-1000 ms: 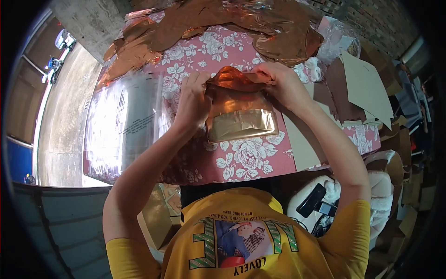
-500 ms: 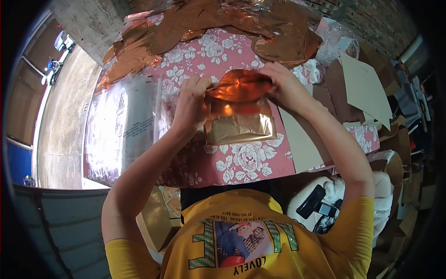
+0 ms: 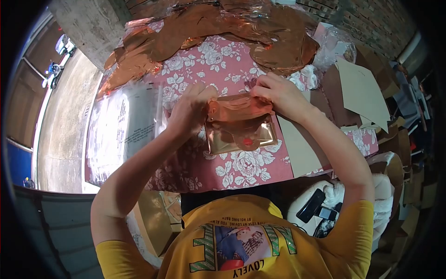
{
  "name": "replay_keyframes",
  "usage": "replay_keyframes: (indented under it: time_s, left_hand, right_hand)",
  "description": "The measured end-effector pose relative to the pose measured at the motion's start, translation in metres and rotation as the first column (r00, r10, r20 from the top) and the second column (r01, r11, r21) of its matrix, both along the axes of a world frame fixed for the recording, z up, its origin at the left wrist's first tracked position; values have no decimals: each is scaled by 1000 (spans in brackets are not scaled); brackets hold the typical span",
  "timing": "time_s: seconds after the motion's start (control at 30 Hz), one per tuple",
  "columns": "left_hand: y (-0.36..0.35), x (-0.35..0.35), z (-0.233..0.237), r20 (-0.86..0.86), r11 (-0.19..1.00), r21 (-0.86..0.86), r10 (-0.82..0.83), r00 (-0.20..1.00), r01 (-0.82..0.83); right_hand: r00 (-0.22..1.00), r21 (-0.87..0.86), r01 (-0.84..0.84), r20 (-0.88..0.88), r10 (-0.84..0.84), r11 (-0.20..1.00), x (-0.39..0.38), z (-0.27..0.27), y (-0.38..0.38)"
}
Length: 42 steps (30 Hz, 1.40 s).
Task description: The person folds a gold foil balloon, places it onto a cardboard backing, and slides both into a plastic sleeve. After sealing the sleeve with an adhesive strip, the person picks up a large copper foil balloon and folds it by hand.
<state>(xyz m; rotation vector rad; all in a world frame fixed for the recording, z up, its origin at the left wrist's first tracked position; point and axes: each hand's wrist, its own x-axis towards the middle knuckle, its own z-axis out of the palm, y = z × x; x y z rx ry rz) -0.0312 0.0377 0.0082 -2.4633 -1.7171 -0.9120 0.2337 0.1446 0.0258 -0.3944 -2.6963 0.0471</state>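
A flat copper-coloured foil balloon (image 3: 239, 109), folded into a shiny rectangular packet, lies on the flowered tablecloth in front of me. My left hand (image 3: 191, 106) pinches its upper left corner. At the upper right edge, my right hand (image 3: 277, 95) has its fingers closed on the same foil. Between the two hands a band of foil is stretched, and a rounded flap with a red spot hangs down over the packet's front. The tips of some fingers are hidden behind the foil.
More copper foil balloons (image 3: 195, 23) lie spread along the table's back. Clear plastic bags (image 3: 123, 125) are stacked at left. Cardboard sheets (image 3: 299, 144) lie at right, near crumpled clear plastic (image 3: 335, 46). A phone (image 3: 311, 205) rests on a white padded seat below the table.
The upper foil, bulging before, is now pulled into a flatter band, and a rounded flap has come down over the packet. My hands have moved slightly toward me.
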Motion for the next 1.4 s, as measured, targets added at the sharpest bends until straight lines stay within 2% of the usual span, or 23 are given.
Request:
replay_keyframes:
  time_s: [0.1,0.2,0.47,0.6,0.67,0.8,0.87,0.9,0.97,1.0,1.07,1.13,1.17,1.27,1.3,1.37,1.4]
  left_hand:
    - [-5,2,11,-32,998,-54,-35,999,33]
    - [-4,-3,15,2,992,-60,-109,994,109]
    - [2,-14,11,-145,978,-53,-210,967,204]
    - [-4,-14,18,-100,971,-65,-236,967,230]
    - [-6,-16,19,5,937,4,-349,937,349]
    - [-8,-24,18,-24,938,-94,-339,941,335]
    - [-8,-24,17,-7,918,-223,-339,941,329]
    - [-10,-20,19,-6,918,-222,-338,941,329]
    - [-14,-8,23,-201,954,-116,-296,934,278]
    - [-18,-1,27,-200,954,-114,-296,934,277]
    - [-27,11,36,-205,938,-347,-100,974,23]
    - [-27,11,27,-163,956,-291,-84,983,34]
    - [-27,11,23,-121,971,-235,-72,990,42]
    - [-23,19,18,-62,970,-239,-51,997,35]
    - [-24,21,18,-61,971,-238,-50,997,34]
    - [-27,26,17,-77,991,-121,-72,994,63]
    - [-28,27,15,-75,991,-121,-73,995,64]
  right_hand:
    - [998,57,-33,-45,36,998,-1,-3,3]
    - [999,84,-36,-17,37,996,-1,-3,5]
    - [999,131,-29,18,27,991,0,-2,0]
    - [999,150,-29,42,23,988,2,-4,3]
    - [998,149,-23,61,14,989,3,-2,3]
    - [997,145,-25,73,14,989,2,4,-4]
    - [996,125,-25,87,14,992,1,6,-7]
    - [995,144,-24,98,10,989,2,7,-8]
    - [994,165,-25,113,7,986,3,7,-9]
    - [997,129,-23,80,13,991,5,6,-10]
    - [999,97,-25,50,21,995,6,5,-12]
    - [999,-70,36,-2,-36,997,8,5,-18]
    - [999,-69,34,-1,-34,997,8,4,-20]
    - [995,-161,95,24,-92,982,8,2,-23]
    - [995,-160,102,31,-98,982,8,1,-23]
    - [994,-158,109,39,-105,981,9,-1,-22]
    - [993,-210,119,29,-115,970,10,-2,-20]
